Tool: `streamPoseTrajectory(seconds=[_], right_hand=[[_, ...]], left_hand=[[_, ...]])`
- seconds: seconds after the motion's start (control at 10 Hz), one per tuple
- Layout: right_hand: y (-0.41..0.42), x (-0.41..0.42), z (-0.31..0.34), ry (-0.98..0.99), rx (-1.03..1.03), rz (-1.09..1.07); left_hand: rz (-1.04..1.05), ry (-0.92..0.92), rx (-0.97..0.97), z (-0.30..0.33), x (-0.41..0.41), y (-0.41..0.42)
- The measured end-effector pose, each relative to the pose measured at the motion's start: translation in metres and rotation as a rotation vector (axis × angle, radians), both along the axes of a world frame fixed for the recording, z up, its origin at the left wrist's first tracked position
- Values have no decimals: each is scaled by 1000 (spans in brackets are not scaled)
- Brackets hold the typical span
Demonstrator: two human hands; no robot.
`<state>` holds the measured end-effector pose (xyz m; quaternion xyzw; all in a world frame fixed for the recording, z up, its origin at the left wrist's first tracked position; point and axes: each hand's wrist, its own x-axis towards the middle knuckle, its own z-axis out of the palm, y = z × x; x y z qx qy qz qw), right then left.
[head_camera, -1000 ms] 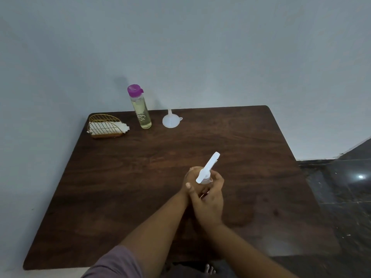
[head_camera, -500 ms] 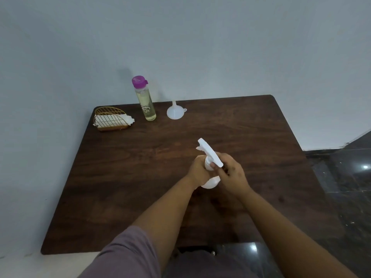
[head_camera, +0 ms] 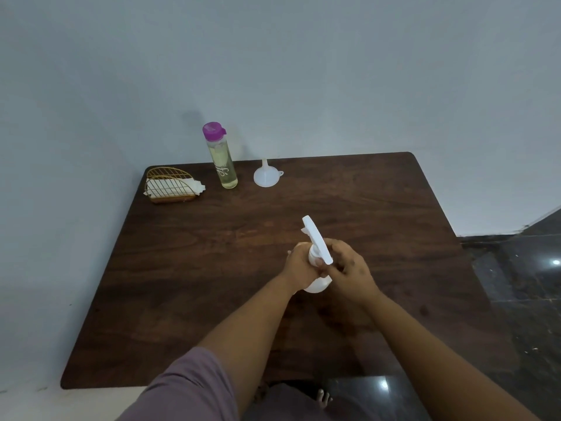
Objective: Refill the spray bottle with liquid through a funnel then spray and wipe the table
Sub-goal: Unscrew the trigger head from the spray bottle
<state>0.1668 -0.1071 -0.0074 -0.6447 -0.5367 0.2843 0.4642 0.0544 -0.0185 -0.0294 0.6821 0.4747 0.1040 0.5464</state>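
A small white spray bottle (head_camera: 315, 284) stands on the dark wooden table (head_camera: 212, 268) near its middle. My left hand (head_camera: 299, 264) wraps around the bottle's body. My right hand (head_camera: 346, 268) grips the collar under the white spray head (head_camera: 315, 238), whose nozzle points away and to the left. At the table's far edge stand a clear bottle of pale yellow liquid with a purple cap (head_camera: 221, 156) and, to its right, a white funnel (head_camera: 265, 176) resting mouth down.
A gold wire holder with white napkins (head_camera: 170, 186) sits at the far left corner. A pale wall runs behind the table. Dark glossy floor lies to the right and below the near edge.
The spray head has turned from pointing up-right to pointing up-left. My right hand moved from in front of the bottle to its right side. The view tilted slightly.
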Motion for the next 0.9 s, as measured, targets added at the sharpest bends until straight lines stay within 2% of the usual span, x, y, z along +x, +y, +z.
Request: streamPoseTrajectory(seconds=[0.1, 0.3, 0.4, 0.5, 0.6, 0.7, 0.8, 0.9], right_hand=[[7, 12, 5, -82, -90, 130], [14, -13, 9, -41, -48, -122], [7, -10, 7, -56, 5, -32], [4, 11, 10, -87, -99, 130], [7, 18, 17, -109, -141, 162], [11, 0, 22, -19, -114, -56], [10, -11, 18, 25, -17, -85], [8, -1, 15, 41, -57, 58]], left_hand=[[-26, 51, 28, 6, -1, -1], [2, 25, -22, 7, -3, -5], [16, -5, -6, 11, -1, -5], [6, -27, 16, -40, 5, 8], [0, -30, 26, -28, 3, 5], [-22, -44, 75, -8, 4, 1], [-28, -41, 94, -3, 3, 3], [-5, -38, 95, -8, 3, 5]])
